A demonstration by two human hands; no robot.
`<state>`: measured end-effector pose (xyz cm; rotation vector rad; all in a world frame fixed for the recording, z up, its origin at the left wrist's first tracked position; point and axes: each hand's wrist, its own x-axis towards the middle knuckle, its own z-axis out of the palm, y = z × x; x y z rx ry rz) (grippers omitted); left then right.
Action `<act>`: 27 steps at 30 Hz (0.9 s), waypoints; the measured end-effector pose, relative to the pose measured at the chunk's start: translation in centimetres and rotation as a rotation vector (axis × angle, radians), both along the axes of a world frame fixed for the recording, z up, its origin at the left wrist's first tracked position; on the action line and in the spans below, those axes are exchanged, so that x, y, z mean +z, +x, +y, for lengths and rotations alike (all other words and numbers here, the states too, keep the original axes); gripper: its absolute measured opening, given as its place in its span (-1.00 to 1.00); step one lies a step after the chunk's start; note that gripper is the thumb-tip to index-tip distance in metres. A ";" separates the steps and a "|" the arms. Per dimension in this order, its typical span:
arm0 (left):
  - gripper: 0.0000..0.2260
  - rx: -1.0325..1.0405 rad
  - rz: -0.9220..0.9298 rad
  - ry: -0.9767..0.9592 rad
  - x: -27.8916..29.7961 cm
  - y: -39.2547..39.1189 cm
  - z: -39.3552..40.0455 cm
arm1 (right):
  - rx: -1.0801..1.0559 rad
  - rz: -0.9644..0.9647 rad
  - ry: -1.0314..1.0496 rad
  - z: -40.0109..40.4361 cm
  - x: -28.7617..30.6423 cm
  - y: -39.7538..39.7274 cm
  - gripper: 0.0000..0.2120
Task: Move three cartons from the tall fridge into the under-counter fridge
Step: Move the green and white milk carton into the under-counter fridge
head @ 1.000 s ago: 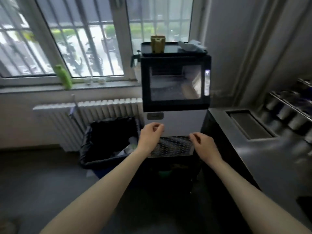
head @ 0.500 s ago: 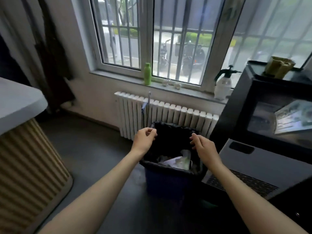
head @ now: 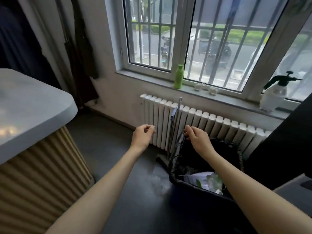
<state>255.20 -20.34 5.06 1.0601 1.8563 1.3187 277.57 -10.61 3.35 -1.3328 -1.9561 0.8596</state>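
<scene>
Head view: left hand (head: 143, 135) and right hand (head: 197, 138) held out loosely curled and empty before the radiator (head: 202, 122), right hand above the bin (head: 202, 166) below it; cartons and fridges out of view.

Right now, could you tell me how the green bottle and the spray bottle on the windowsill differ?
The green bottle is slim, plain and capped; the spray bottle is white, squat and bulbous, topped by a dark pump trigger. The green bottle stands by the window's middle post, the spray bottle far to its right. Both stand upright on the windowsill.
</scene>
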 end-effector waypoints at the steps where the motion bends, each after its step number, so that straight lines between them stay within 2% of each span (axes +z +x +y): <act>1: -0.81 0.004 -0.002 -0.008 -0.2 -0.7 0.6 | 0.014 -0.003 -0.007 0.7 -0.4 -0.8 -0.54; 6: -0.86 0.049 0.031 -0.045 -0.9 -5.3 5.2 | 0.094 -0.036 -0.028 6.4 -3.3 -5.3 -0.45; 10: -0.85 0.116 0.053 -0.076 -0.9 -8.8 8.9 | 0.146 -0.038 -0.031 11.9 -4.7 -9.4 -0.48; 18: -0.85 0.293 0.055 -0.102 -0.2 -17.5 15.6 | 0.310 -0.105 -0.029 23.9 -4.1 -19.1 -0.37; 27: -0.87 0.447 -0.027 -0.099 -1.9 -27.7 21.8 | 0.429 -0.145 -0.056 32.6 -5.1 -30.8 -0.62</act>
